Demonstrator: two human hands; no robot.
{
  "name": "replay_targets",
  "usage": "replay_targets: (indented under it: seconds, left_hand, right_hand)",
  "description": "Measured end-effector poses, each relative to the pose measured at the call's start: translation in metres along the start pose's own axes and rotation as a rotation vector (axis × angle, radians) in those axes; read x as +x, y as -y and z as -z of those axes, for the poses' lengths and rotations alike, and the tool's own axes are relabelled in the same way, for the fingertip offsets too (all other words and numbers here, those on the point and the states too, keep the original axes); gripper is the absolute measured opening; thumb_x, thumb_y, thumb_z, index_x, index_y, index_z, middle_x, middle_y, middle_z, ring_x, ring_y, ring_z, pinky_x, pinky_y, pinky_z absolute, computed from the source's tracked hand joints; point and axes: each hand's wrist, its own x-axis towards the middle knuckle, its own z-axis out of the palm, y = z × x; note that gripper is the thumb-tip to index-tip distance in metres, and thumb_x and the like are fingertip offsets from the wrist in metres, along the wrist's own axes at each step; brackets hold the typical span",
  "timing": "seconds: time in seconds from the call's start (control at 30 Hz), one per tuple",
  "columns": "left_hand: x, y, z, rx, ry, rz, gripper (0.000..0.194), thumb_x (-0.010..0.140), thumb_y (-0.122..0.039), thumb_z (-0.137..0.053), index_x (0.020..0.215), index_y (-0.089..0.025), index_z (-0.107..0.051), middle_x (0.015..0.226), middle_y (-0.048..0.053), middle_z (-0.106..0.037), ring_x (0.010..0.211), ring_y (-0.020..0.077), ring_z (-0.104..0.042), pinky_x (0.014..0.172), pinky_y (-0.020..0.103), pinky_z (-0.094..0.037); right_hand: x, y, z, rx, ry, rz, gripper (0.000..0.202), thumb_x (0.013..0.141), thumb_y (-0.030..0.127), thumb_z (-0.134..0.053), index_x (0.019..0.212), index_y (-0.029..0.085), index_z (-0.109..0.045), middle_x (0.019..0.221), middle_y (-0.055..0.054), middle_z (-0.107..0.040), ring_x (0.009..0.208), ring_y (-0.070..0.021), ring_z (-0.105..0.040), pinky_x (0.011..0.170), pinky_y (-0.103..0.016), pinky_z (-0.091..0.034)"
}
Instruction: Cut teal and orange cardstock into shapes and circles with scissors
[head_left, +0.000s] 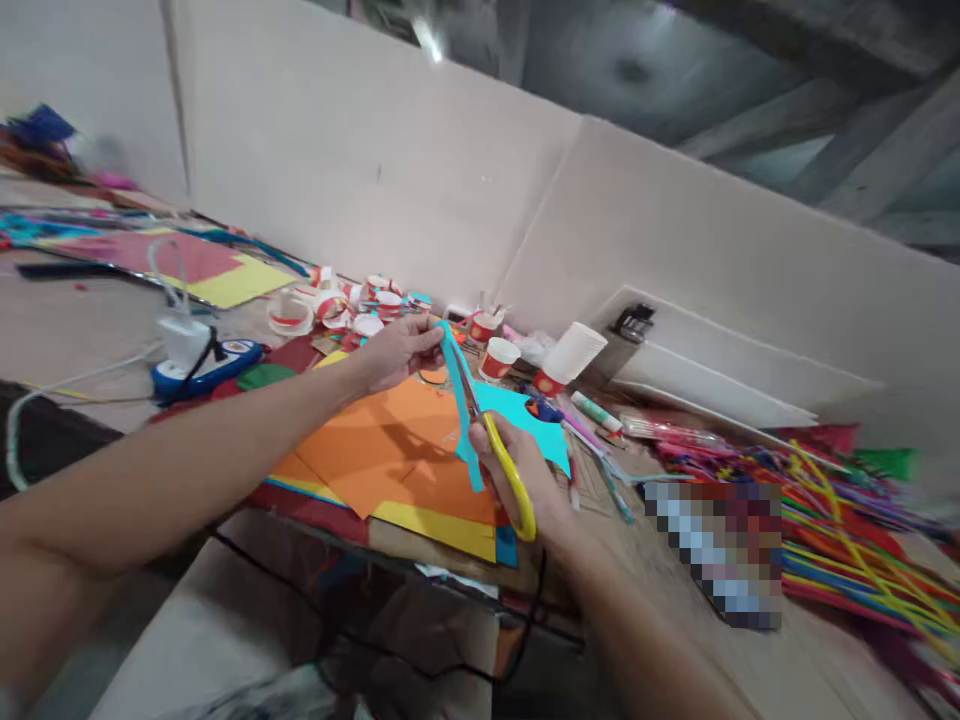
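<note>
My left hand (pixel 401 352) pinches the top end of a narrow turquoise paper strip (pixel 455 372), which hangs down over the table. In my right hand (pixel 517 462) is a pair of yellow-handled scissors (pixel 510 475), its metal blades pointing up along the strip. Whether the blades are fully closed is hard to make out. Beneath both hands lie orange paper sheets (pixel 375 440), with yellow paper (pixel 442 530) showing at the front edge. A wider turquoise sheet (pixel 529 415) rests just behind my right hand.
Stacked paper cups (pixel 574 352) and single cups (pixel 499 358) stand near the white wall. A blue power strip (pixel 202 370) with a plugged-in white charger (pixel 182 340) sits left. Colourful pipe cleaners (pixel 847 540) are heaped right, beside a glue stick (pixel 596 411). A black cable (pixel 420 665) hangs below the table edge.
</note>
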Motion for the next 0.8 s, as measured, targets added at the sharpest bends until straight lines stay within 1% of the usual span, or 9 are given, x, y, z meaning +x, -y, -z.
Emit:
replay_targets:
  seconds: [0.2,0.47,0.67,0.8]
  left_hand:
    - [-0.0007,0.0015,-0.0023,-0.004,0.046,0.007,0.025,0.076,-0.027,-0.072,0.07,-0.012,-0.052,0.062,-0.001,-0.058,0.055,0.0072,-0.054,0.056,0.019,-0.045]
    - [-0.0018,0.0001,-0.0035,-0.005,0.049,-0.001,0.025,0.075,-0.026,-0.072,0.069,-0.012,-0.052,0.061,0.0,-0.059,0.054,0.0081,-0.054,0.053,0.019,-0.042]
    - [-0.0005,0.0026,-0.0015,0.0,0.047,0.006,0.026,0.075,-0.028,-0.072,0.068,-0.012,-0.053,0.062,0.0,-0.058,0.055,0.0079,-0.055,0.055,0.019,-0.043]
    - [-0.0008,0.0025,-0.0017,0.012,0.032,0.02,0.027,0.074,-0.029,-0.073,0.068,-0.012,-0.053,0.062,0.001,-0.059,0.055,0.0085,-0.056,0.054,0.02,-0.044]
  right_hand:
    - [-0.0001,0.0037,0.0005,-0.013,-0.009,0.027,0.047,0.085,0.065,-0.043,0.071,0.021,-0.046,0.055,0.003,-0.045,0.053,-0.0116,-0.041,0.046,-0.022,-0.03]
    - [0.0008,0.0007,-0.0014,-0.018,-0.034,0.049,0.044,0.086,0.061,-0.045,0.067,0.021,-0.043,0.059,0.002,-0.046,0.057,-0.0122,-0.042,0.048,-0.023,-0.029]
    - [0.0021,0.0023,-0.0021,-0.067,-0.074,0.084,0.043,0.088,0.057,-0.043,0.066,0.02,-0.039,0.064,0.003,-0.042,0.058,-0.01,-0.034,0.05,-0.023,-0.026]
    - [0.0023,0.0017,-0.0025,-0.051,-0.064,0.098,0.039,0.089,0.054,-0.043,0.069,0.02,-0.04,0.067,0.004,-0.04,0.06,-0.0102,-0.033,0.053,-0.023,-0.027]
